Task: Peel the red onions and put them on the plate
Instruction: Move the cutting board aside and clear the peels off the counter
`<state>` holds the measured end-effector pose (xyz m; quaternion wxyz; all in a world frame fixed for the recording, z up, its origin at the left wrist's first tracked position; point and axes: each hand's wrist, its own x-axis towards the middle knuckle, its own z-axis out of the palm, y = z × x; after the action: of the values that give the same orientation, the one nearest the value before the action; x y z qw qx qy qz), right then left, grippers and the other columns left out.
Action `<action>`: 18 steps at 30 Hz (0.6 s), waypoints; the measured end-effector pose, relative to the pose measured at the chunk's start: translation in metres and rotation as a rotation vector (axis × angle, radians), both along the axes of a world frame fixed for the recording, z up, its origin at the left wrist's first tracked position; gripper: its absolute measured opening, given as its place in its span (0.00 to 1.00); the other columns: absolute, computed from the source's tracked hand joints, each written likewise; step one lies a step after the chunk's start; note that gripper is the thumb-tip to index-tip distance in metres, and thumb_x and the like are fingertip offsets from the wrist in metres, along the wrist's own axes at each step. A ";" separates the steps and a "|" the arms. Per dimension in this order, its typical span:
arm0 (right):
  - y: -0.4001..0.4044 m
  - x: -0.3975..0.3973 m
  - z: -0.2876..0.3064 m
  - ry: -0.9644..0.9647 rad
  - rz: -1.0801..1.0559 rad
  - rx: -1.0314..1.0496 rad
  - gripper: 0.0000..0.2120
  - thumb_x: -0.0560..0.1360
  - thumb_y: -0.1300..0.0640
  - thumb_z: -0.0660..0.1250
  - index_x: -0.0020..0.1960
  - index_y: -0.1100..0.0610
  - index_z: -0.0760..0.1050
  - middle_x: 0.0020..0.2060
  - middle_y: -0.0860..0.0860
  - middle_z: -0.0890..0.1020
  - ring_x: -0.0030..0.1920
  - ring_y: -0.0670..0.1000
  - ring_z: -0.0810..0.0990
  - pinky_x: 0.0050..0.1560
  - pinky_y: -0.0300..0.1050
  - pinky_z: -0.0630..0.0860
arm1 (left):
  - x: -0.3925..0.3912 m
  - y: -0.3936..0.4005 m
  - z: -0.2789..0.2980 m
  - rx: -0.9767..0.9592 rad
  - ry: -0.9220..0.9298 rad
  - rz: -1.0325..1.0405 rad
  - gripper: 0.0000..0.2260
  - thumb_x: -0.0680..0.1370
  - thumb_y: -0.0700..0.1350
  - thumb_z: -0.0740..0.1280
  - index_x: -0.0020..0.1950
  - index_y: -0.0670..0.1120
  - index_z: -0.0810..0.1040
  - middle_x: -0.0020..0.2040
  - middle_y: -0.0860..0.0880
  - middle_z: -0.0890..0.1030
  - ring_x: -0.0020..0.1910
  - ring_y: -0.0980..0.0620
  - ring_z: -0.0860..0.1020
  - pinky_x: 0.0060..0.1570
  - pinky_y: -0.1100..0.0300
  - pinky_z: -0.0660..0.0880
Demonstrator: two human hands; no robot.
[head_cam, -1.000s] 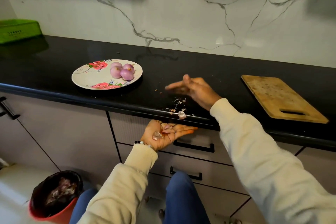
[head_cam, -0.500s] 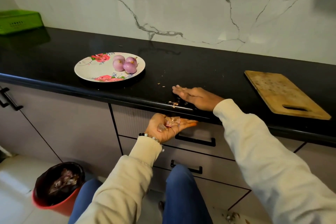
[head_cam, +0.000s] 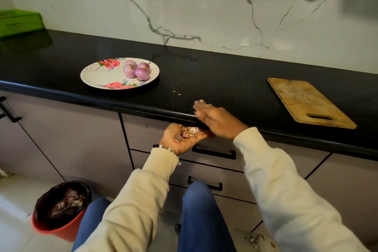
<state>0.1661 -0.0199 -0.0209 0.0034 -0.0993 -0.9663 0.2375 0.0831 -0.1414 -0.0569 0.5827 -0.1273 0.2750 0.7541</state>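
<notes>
Cupping peel scraps (head_cam: 189,132), left hand (head_cam: 180,139) under counter edge (head_cam: 143,106); right hand (head_cam: 216,119) flat, empty; cutting board (head_cam: 306,102) right

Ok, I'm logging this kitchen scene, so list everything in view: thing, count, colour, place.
peeled onions: three, purple, on the plate
plate: one, white with pink roses, counter left
cutting board: one, wooden, counter right
counter: one, black, a few peel bits near the edge
basket: one, green, far left
bin: one, red, black liner, floor, holds peels
drawer handles: black, below the counter
onion peels: a pile, pinkish, in the left palm
left hand: cupped below the counter edge
right hand: flat, blurred, at the counter edge
</notes>
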 end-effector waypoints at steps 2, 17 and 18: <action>-0.018 0.001 -0.009 0.017 0.132 -0.032 0.23 0.86 0.53 0.51 0.79 0.59 0.57 0.79 0.51 0.55 0.78 0.45 0.49 0.74 0.32 0.39 | -0.002 0.002 -0.005 -0.016 0.013 0.037 0.24 0.85 0.49 0.48 0.53 0.32 0.76 0.45 0.32 0.81 0.46 0.37 0.81 0.53 0.46 0.77; -0.010 -0.037 0.014 0.245 0.000 -0.239 0.18 0.85 0.56 0.56 0.72 0.60 0.71 0.70 0.54 0.75 0.72 0.50 0.70 0.70 0.38 0.63 | -0.014 -0.004 -0.009 -0.003 -0.016 -0.007 0.25 0.84 0.48 0.50 0.68 0.27 0.65 0.65 0.24 0.69 0.69 0.28 0.65 0.69 0.34 0.58; -0.006 -0.053 0.021 0.234 -0.021 -0.234 0.18 0.85 0.56 0.56 0.72 0.60 0.71 0.71 0.54 0.74 0.72 0.50 0.70 0.69 0.37 0.62 | -0.016 -0.006 -0.009 0.005 -0.029 -0.006 0.26 0.84 0.49 0.50 0.68 0.25 0.63 0.66 0.24 0.67 0.70 0.28 0.63 0.71 0.35 0.56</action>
<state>0.1128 -0.0263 0.0001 0.1067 -0.0808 -0.9239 0.3585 0.0673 -0.1478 -0.0663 0.5893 -0.1362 0.2650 0.7509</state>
